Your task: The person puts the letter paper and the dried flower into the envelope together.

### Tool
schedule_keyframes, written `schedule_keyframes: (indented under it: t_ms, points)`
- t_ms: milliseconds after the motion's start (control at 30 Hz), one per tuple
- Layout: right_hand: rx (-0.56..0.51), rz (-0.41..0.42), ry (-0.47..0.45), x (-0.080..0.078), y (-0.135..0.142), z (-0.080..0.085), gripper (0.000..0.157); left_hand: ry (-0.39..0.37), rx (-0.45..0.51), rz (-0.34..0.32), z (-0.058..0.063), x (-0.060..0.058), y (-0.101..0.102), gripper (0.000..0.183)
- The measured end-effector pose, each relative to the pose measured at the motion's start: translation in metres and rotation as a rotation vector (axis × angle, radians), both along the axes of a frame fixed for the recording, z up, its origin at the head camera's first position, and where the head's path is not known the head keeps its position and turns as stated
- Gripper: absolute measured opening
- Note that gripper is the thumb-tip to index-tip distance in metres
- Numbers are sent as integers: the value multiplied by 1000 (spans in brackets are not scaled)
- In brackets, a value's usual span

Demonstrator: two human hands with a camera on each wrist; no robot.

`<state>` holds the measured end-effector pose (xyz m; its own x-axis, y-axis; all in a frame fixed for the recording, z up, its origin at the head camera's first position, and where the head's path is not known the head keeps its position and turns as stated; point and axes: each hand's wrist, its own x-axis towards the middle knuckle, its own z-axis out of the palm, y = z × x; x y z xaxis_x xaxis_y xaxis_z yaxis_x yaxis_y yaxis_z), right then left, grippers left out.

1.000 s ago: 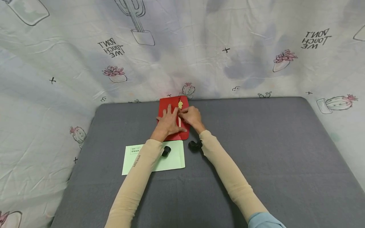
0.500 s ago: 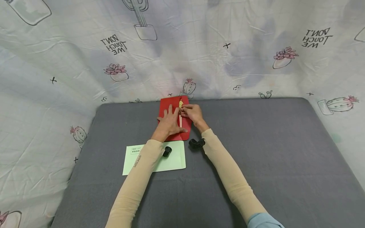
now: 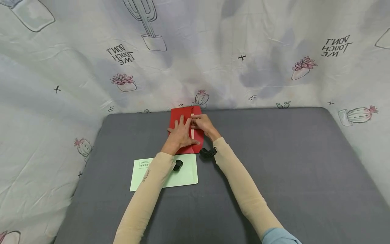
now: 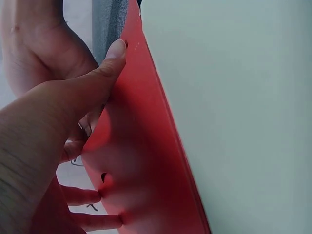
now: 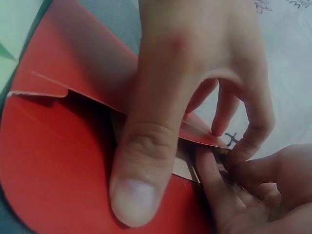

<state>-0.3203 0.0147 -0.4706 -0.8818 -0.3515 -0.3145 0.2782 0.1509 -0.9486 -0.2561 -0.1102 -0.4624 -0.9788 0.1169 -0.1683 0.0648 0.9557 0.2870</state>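
Note:
A red envelope point(image 3: 179, 111) lies near the table's far edge, its right side opened as a long slit. A cream strip point(image 5: 184, 169) shows inside the slit. My left hand point(image 3: 180, 135) rests spread on the envelope, thumb toward the near right corner; in the right wrist view its thumb point(image 5: 136, 200) crosses the slit. My right hand point(image 3: 204, 124) is at the far part of the slit, with a finger reaching into it in the right wrist view. Whether these fingers pinch anything is hidden. In the left wrist view, my left fingers point(image 4: 97, 221) press the envelope's edge.
A pale green envelope point(image 3: 186, 174) lies nearer me, partly under my left forearm. Grey cloth point(image 3: 289, 169) covers the table. A patterned white curtain point(image 3: 213, 44) hangs behind. Black wrist cameras point(image 3: 208, 152) sit close above the table.
My right fingers moved off the slit to the right, then back over it. The yellow piece that showed at its far end is hidden now. My left hand stays on the envelope.

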Motion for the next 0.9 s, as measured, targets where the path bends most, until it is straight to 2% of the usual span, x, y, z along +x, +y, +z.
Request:
schedule_keyframes:
  t_ms: [200, 300, 433, 600, 767, 900]
  points:
    - [-81, 40, -66, -5, 1, 0, 39, -3, 24, -4, 2, -1, 1, 109]
    - [-107, 91, -92, -7, 4, 2, 41, -15, 19, 0, 2, -2, 0, 108]
    - [-94, 133, -72, -6, 13, 6, 40, -19, -9, -6, 1, -3, -1, 107]
    - [-17, 157, 17, -1, 37, 11, 37, -39, -42, -17, 0, -5, -1, 103]
    - [73, 128, 153, 7, 74, 17, 38, -56, -82, -28, -2, -5, -2, 100]
    - [241, 123, 321, 19, 104, 22, 37, -56, -70, -19, -4, -4, -6, 95]
